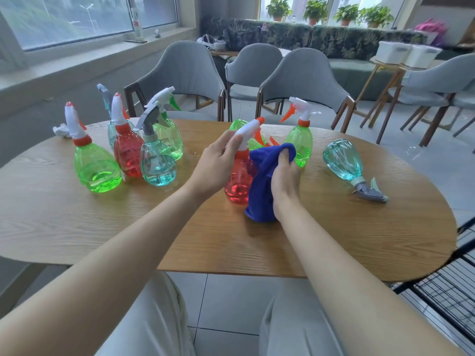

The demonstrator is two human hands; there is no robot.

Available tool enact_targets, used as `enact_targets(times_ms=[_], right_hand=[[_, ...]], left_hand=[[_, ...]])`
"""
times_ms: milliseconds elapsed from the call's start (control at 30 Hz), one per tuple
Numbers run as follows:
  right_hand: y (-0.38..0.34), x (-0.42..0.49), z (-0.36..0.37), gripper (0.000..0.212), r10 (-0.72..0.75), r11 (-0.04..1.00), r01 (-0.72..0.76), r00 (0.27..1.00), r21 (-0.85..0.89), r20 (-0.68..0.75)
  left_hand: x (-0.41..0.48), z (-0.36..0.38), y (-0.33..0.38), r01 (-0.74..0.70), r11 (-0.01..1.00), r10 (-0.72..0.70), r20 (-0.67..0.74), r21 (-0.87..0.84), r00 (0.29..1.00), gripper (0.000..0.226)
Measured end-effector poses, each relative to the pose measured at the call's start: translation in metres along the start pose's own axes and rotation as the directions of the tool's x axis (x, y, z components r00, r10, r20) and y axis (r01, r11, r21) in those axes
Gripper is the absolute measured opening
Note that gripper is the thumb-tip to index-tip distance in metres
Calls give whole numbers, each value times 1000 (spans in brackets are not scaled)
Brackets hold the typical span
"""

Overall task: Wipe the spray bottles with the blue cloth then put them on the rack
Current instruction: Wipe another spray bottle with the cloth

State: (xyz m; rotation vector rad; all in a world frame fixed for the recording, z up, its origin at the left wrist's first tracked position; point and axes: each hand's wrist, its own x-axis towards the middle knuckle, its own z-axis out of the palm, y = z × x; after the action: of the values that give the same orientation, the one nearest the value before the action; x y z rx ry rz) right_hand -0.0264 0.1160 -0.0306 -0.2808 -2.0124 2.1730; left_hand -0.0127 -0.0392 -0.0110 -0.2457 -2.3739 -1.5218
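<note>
There are nine spray bottles (95, 163), one blue cloth (259, 186), four grey chairs (180, 68) and four potted plants (279, 7).

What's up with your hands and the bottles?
Left hand grips red bottle by sprayer. Right hand holds cloth against it. Teal bottle lies toward rack.

Grey chairs (185, 70) ring a wooden table (128, 227) (daylit windows (72, 19) behind).

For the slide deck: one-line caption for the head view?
Left hand steadies a red bottle by its sprayer; right hand presses the blue cloth against it.
</note>
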Motion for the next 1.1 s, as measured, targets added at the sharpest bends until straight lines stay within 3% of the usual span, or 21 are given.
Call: enact_targets(times_ms=[67, 200, 333, 467, 700, 833, 933, 1100], right_hand=[[-13, -2, 5, 45, -65, 995, 64, 998, 81, 10], [-25, -2, 18, 25, -275, 948, 304, 932, -95, 235], [-20, 3, 19, 12, -350, 898, 405, 894, -171, 280], [-18, 5, 7, 19, -258, 940, 311, 916, -138, 309], [-12, 3, 1, 16, -142, 988, 115, 936, 102, 320], [-10, -2, -1, 29, -119, 989, 138, 946, -44, 303], [-8, -7, -1, 32, -113, 989, 138, 947, -61, 301], [-14, -11, 2, 38, 2, 989, -34, 977, 145, 213]], left_hand=[[2, -2, -2, 15, 999, -15, 12, -28, 1000, 38], [2, -3, -2, 18, 994, -16, 25, -107, 1000, 34], [0, -4, 1, 35, 985, -28, 43, -171, 999, 36], [1, -3, 3, 59, 974, -48, 52, -220, 997, 41], [2, 0, -1, 51, 956, -44, 31, -290, 999, 35], [3, 1, -3, 48, 958, -51, -2, -283, 999, 36], [2, 1, -3, 48, 959, -49, 4, -281, 999, 37], [2, 3, -1, 60, 961, -62, -1, -271, 998, 38]])
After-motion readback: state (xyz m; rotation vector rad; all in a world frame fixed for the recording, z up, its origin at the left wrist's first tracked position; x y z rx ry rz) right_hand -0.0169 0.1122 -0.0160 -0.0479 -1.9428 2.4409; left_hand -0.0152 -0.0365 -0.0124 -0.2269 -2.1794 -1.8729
